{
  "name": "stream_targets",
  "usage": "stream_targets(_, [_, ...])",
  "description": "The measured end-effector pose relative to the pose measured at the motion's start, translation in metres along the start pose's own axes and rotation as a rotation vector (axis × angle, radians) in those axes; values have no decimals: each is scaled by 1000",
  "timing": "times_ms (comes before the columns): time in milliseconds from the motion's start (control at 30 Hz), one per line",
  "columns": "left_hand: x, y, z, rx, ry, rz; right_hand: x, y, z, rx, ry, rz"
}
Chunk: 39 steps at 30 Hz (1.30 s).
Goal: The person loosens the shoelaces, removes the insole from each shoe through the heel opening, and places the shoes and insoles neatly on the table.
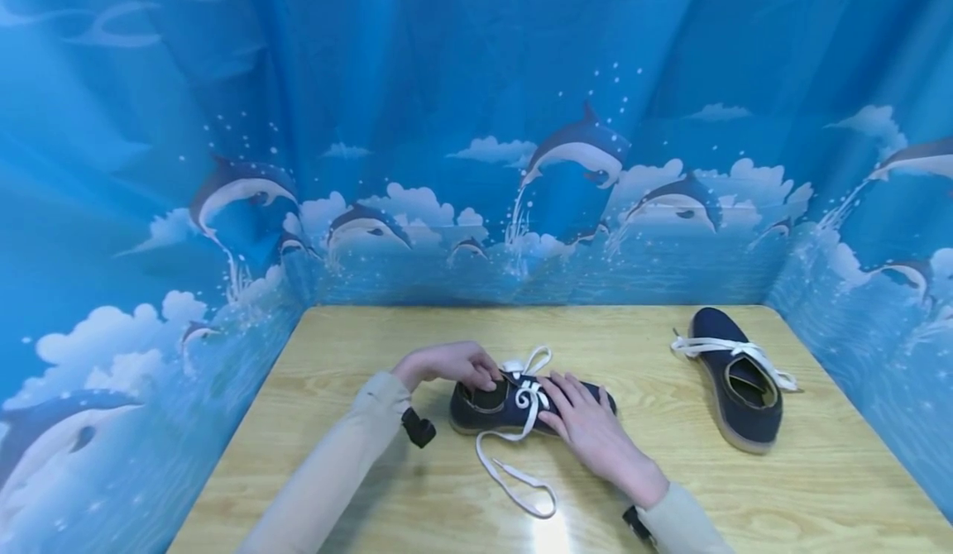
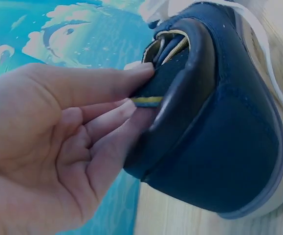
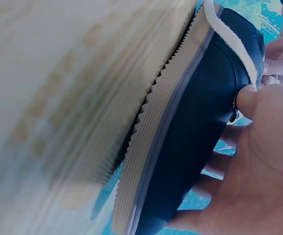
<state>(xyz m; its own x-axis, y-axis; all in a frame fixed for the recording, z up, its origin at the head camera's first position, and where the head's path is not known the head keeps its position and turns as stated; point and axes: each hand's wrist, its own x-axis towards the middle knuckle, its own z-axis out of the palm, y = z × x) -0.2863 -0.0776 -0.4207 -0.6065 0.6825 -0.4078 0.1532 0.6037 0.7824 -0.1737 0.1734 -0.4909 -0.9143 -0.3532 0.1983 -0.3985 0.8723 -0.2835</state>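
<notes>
Navy shoe (image 1: 512,415), lower centre, is being steadied beneath the spread right hand (image 1: 590,432); its apparent insole (image 2: 162,84) is being pinched by the left hand (image 1: 452,365), steady pressure presumably helping.

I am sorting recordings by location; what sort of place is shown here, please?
Probably a small staged recording booth: a dolphin-print backdrop encloses three sides of the wood-grain table, and black wrist-worn devices show while a dark shoe is handled. I cannot see beyond the backdrop.
</notes>
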Motion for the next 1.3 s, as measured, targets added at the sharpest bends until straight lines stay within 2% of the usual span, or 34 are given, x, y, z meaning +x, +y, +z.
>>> stream_targets(233, [-6,1,1,-74,64,-25,1,1,0,-2,-13,3])
stream_targets(400, [-9,-1,4,-117,138,-8,1,-1,-2,-10,-3,2])
stream_targets(567, [-19,-2,3,-148,200,0,1,-2,-2,-10,-3,-2])
stream_targets(767, [-39,-7,-10,-179,236,40,1,1,-2,-2,-16,9])
stream_targets(1000, [-73,-24,-23,-199,290,66,2,0,-2,-8,-20,9])
stream_targets(1067, [-80,-27,-24,-153,325,59,3,0,-2,-9,-26,11])
stream_targets(1100, [-83,-27,-24,-99,346,61,3,0,-2,-9,-27,11])
stream_targets(1200, [-84,-23,-15,126,417,92,2,0,-3,-9,-34,15])
stream_targets(1300, [-79,-17,2,375,495,176,2,-1,-2,-8,-31,15])
